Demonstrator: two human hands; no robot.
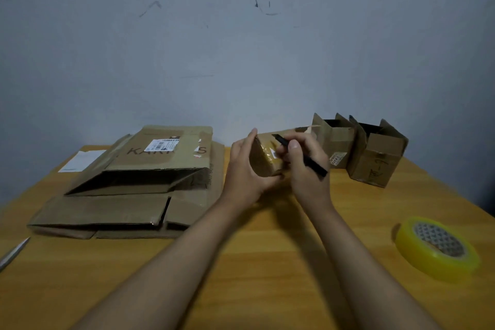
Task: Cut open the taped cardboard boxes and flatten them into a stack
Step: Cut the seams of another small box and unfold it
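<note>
A small taped cardboard box (263, 157) is held above the wooden table (267, 249) at its middle. My left hand (245, 169) grips the box from its left side and underneath. My right hand (305, 163) holds a thin black cutter (308, 159) like a pen, its tip pointing up-left over the box's taped top. At the left lies a stack of flattened boxes (128, 187), the top one printed with letters and bearing a white label. Two small boxes (337, 142) (375, 158) with open top flaps stand at the back right.
A yellow roll of tape (438, 248) lies at the right near the table edge. A silver pen-like tool (13, 253) lies at the far left edge. A white paper (80, 159) lies behind the stack. A grey wall closes the back.
</note>
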